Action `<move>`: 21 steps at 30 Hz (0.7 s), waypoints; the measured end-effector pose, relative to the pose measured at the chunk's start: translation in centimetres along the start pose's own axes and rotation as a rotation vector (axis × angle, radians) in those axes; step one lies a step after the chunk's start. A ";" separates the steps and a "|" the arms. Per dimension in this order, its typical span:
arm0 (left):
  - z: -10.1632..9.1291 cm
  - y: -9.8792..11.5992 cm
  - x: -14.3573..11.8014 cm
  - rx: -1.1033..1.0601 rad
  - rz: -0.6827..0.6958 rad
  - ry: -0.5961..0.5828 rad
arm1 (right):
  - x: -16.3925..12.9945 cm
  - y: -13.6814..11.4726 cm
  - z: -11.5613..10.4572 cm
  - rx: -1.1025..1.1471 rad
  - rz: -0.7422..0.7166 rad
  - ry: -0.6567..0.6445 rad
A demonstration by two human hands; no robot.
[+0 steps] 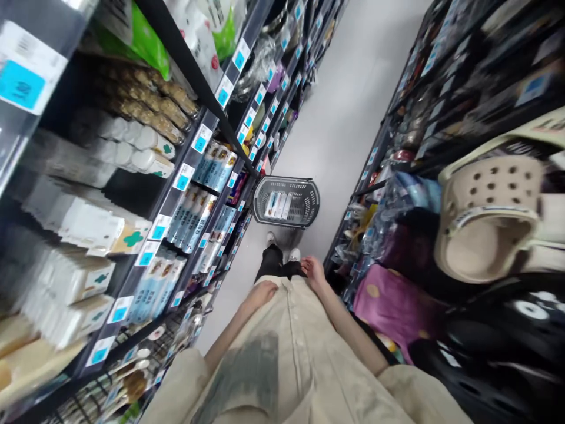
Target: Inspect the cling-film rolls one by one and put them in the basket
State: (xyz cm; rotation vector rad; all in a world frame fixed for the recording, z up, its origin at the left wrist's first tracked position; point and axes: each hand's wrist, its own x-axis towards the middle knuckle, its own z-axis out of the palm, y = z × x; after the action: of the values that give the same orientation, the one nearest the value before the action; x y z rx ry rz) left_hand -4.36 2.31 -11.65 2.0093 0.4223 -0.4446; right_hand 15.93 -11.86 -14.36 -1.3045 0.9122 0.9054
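Head view, looking down a shop aisle. Left hand (263,292) hangs by the beige shirt (291,353), fingers curled loosely, holding nothing. Right hand (314,271) hangs at the other side, fingers loosely bent, also holding nothing. Grey plastic basket (286,202) sits on the floor (348,106) just ahead of the white shoes (282,247), well apart from both hands; a few pale packs lie inside it. Black shelving (185,171) with blue price tags on the left holds white boxes and light-blue tubes. Right shelves hold beige clogs (489,218) and a pink bag (388,303).
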 end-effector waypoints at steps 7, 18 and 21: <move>-0.9 -0.3 0.3 -0.193 -0.101 0.080 | 1.2 -1.0 -2.5 -0.167 -0.045 0.061; -4.3 -1.2 9.0 -0.222 -0.221 0.023 | 5.6 -4.7 0.9 -0.256 -0.246 0.143; -6.9 -2.5 12.7 -0.151 -0.233 -0.052 | 6.7 -6.6 2.1 -0.254 -0.257 0.142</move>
State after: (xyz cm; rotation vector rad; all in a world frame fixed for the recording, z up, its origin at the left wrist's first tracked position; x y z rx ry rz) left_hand 6.47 10.93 -16.63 1.8066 0.6427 -0.5896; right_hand 24.63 -9.92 -17.92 -1.6791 0.7316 0.7508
